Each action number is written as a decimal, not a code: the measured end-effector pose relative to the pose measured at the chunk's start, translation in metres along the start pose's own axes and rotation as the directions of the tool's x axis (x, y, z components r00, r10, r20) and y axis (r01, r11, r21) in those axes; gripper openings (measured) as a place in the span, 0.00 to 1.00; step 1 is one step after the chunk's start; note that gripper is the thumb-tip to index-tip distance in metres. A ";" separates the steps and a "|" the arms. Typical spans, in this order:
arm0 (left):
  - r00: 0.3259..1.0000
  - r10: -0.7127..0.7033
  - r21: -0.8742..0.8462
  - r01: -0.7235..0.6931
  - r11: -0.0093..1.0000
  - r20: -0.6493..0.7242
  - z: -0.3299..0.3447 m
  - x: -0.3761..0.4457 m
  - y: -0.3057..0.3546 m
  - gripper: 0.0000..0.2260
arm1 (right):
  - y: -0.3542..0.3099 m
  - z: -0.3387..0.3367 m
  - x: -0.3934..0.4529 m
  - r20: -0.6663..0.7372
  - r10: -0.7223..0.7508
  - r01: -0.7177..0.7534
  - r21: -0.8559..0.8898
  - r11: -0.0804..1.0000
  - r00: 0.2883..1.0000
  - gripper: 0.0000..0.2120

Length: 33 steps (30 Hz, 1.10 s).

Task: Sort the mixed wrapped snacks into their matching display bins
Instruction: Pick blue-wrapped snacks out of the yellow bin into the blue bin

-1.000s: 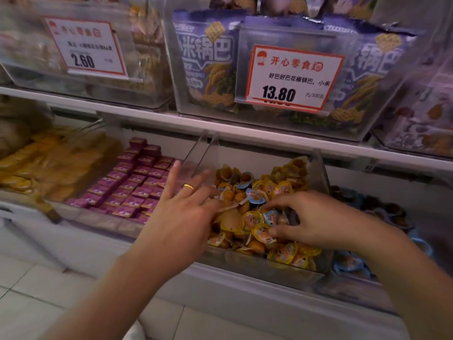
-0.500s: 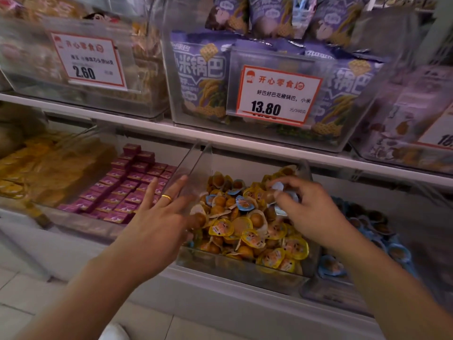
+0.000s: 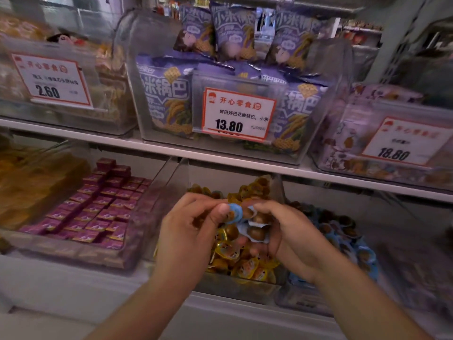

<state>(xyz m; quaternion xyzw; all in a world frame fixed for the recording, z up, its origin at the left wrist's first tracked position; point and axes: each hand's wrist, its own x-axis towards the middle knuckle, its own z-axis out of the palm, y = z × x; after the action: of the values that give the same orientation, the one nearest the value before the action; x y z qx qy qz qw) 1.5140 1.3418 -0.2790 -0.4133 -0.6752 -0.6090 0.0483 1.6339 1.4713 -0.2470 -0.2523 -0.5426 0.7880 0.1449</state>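
Note:
A clear bin [image 3: 235,289] on the lower shelf holds yellow-lidded snack cups [image 3: 245,266] mixed with blue-lidded ones. Both hands meet above it. My left hand [image 3: 191,224] pinches a blue-lidded snack cup [image 3: 234,212] between thumb and fingers. My right hand [image 3: 282,231] cups several blue-lidded cups [image 3: 256,229] in its curled fingers. To the right, a second bin [image 3: 301,300] holds blue-lidded cups [image 3: 343,236].
Left of the mixed bin stands a bin of purple wrapped squares [image 3: 98,209], then one of yellow packets [image 3: 31,182]. The shelf above [image 3: 171,149] carries bins of purple bags with price tags 2.60, 13.80 [image 3: 237,114] and 18.80.
My left hand left the bin's left wall and came to the middle, now pinching a blue-lidded cup. My right hand lifted out of the pile with blue-lidded cups. The view tilted up.

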 end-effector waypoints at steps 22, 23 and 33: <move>0.827 -0.130 0.519 -0.213 0.828 0.547 0.039 0.010 -0.046 0.21 | -0.020 -0.177 0.011 -0.603 -0.284 -0.119 -0.539 0.834 0.745 0.06; 0.843 -0.119 0.503 -0.193 0.843 0.524 0.039 0.011 -0.047 0.16 | -0.021 -0.182 0.011 -0.624 -0.303 -0.120 -0.542 0.831 0.721 0.06; 0.884 -0.122 0.452 -0.109 0.885 0.452 0.000 0.024 -0.057 0.08 | -0.012 -0.098 0.008 -0.236 -0.683 0.224 -0.828 0.513 0.691 0.10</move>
<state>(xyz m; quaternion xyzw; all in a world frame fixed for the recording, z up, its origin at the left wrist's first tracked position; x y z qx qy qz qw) 1.4633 1.3583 -0.3097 -0.5217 -0.7939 -0.3117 -0.0204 1.6816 1.5565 -0.2657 -0.3385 -0.7982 0.3162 0.3850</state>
